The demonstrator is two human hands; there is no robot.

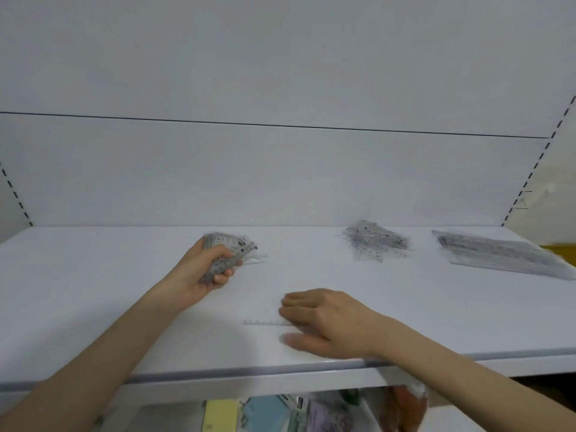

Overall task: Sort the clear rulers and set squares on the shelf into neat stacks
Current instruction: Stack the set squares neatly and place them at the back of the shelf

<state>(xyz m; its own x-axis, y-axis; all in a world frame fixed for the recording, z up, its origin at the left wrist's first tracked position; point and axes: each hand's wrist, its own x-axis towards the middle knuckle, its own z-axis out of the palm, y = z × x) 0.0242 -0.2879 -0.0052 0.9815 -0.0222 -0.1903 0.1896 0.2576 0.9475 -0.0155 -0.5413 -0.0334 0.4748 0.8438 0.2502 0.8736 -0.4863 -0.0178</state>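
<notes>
Left hand [199,272] fingers [223,277] curl around a fanned clear ruler bundle [230,244], centre-left. Right hand [327,322] lies flat, fingers extended, on a single clear ruler [265,322] on the shelf [93,291]. Jumbled set squares [374,241] and bagged long rulers [498,254] sit at right.

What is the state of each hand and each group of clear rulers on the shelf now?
left hand: grips the fanned bundle of clear pieces.
right hand: palm down, fingers on the single ruler; blurred.
single ruler: lies flat near the front edge of the shelf, partly under the right hand.
middle pile: untidy, pieces crossing.
long rulers: flat, roughly aligned stack at the right.
</notes>
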